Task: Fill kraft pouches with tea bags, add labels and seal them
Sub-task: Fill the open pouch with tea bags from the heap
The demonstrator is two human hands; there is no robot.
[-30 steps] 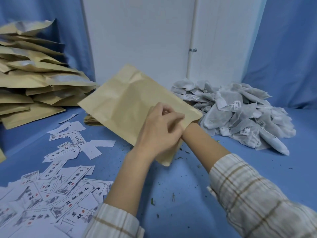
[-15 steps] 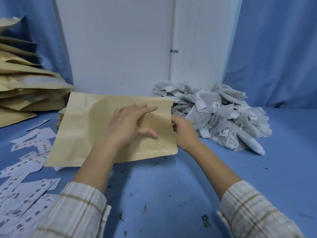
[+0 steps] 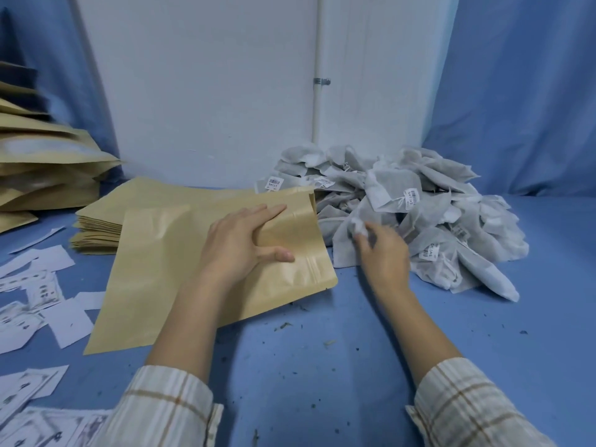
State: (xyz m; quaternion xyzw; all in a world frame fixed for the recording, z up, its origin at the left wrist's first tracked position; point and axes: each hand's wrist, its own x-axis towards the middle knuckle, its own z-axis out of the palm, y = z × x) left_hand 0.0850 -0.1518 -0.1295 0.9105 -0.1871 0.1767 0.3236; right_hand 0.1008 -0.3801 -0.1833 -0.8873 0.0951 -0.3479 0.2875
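A flat kraft pouch (image 3: pixel 167 279) lies on the blue table, its mouth pointing right toward a heap of white tea bags (image 3: pixel 429 221). My left hand (image 3: pixel 242 246) rests on the pouch near the mouth, with fingers and thumb stretched out and pressing it down. My right hand (image 3: pixel 383 253) is at the near left edge of the heap. Its curled fingers pinch the corner of a tea bag (image 3: pixel 345 243); the hand is slightly blurred. Printed paper labels (image 3: pixel 35 295) lie scattered at the left.
A stack of flat empty pouches (image 3: pixel 96 230) sits behind the pouch. A tall pile of bulging pouches (image 3: pixel 42 175) stands at the far left. A white wall and blue drapes close off the back. Tea crumbs (image 3: pixel 283 325) dot the table.
The pouch went from held up in the air to lying flat on the table. My right hand let go of its mouth and moved right to the tea bag heap.
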